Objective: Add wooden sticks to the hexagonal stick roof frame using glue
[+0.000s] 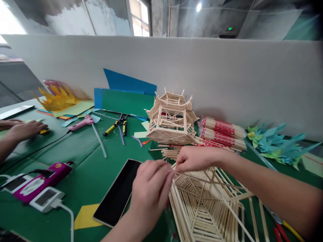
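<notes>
1. While both arms reach in over the green worktop (101, 174), the left hand (151, 183) and right hand (193, 159) meet at the middle of my dial. Each is drawn closed in a pinch, fingertips nearly together; whatever is between them is too fine to tell.

2. The stick frame (202, 201), a webbed lattice of pale sticks, sits just below them towards five o'clock, partly under the right forearm.

3. I'd judge the step in hand to be fine fingertip work at this frame's far left corner. The next move seems to call for steady fingers and a light touch, with the right forearm kept off the lattice.

4. At twelve o'clock stands a tiered stick model (174, 124); at two, red-wrapped stick bundles (222, 129). The pink glue gun (82, 123) lies towards ten, and a dark-screened phone (118, 191) towards eight.

5. As for writing, I can read none: the bundles' pale print is too small, the white marking on the purple power block (44, 181) at nine is unclear, and the lit green sign (229, 29) at one is too far off.
</notes>
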Action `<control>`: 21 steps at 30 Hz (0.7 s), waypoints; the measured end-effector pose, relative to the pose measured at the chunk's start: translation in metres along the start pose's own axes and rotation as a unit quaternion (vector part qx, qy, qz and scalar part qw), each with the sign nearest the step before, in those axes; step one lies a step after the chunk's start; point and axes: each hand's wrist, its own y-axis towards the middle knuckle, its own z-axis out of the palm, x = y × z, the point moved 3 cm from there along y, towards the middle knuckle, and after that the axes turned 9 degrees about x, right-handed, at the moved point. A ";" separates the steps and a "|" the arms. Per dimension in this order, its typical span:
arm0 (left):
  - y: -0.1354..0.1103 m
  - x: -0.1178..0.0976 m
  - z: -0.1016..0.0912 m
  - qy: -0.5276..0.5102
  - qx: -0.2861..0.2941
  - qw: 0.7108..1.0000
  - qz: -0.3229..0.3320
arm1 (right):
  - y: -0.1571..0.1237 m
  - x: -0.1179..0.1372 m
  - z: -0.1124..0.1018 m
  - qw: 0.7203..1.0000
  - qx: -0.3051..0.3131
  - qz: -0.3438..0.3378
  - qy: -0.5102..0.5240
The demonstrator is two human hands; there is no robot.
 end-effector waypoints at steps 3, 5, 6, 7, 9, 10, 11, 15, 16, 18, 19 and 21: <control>-0.003 0.014 0.008 -0.059 0.040 0.994 -0.085 | 0.000 0.000 0.003 1.000 -0.017 -0.010 -0.013; -0.005 0.018 0.017 -0.105 0.076 0.986 -0.105 | -0.001 0.001 0.006 0.999 -0.030 -0.012 -0.020; -0.005 0.018 0.021 -0.124 0.088 0.982 -0.108 | -0.001 0.001 0.007 0.999 -0.036 -0.011 -0.022; -0.006 0.018 0.023 -0.140 0.096 0.979 -0.109 | -0.001 0.000 0.008 0.999 -0.041 -0.010 -0.023; -0.006 0.017 0.026 -0.165 0.103 0.974 -0.115 | -0.001 0.000 0.009 0.998 -0.052 -0.012 -0.023; -0.005 0.017 0.027 -0.176 0.102 0.972 -0.117 | -0.002 -0.001 0.010 0.998 -0.058 -0.015 -0.021; -0.005 0.017 0.027 -0.186 0.099 0.971 -0.118 | -0.002 -0.001 0.010 0.998 -0.063 -0.019 -0.020; -0.001 0.017 0.025 -0.204 0.080 0.970 -0.110 | -0.002 -0.002 0.011 0.996 -0.076 -0.036 -0.014; -0.001 0.017 0.025 -0.205 0.080 0.969 -0.108 | -0.002 -0.002 0.011 0.996 -0.078 -0.041 -0.012; 0.000 0.018 0.025 -0.208 0.081 0.969 -0.106 | -0.003 -0.002 0.011 0.995 -0.081 -0.050 -0.008; 0.000 0.018 0.025 -0.210 0.081 0.969 -0.105 | -0.003 -0.002 0.011 0.995 -0.082 -0.054 -0.006; 0.000 0.019 0.025 -0.212 0.084 0.968 -0.103 | -0.003 -0.002 0.011 0.995 -0.083 -0.060 -0.001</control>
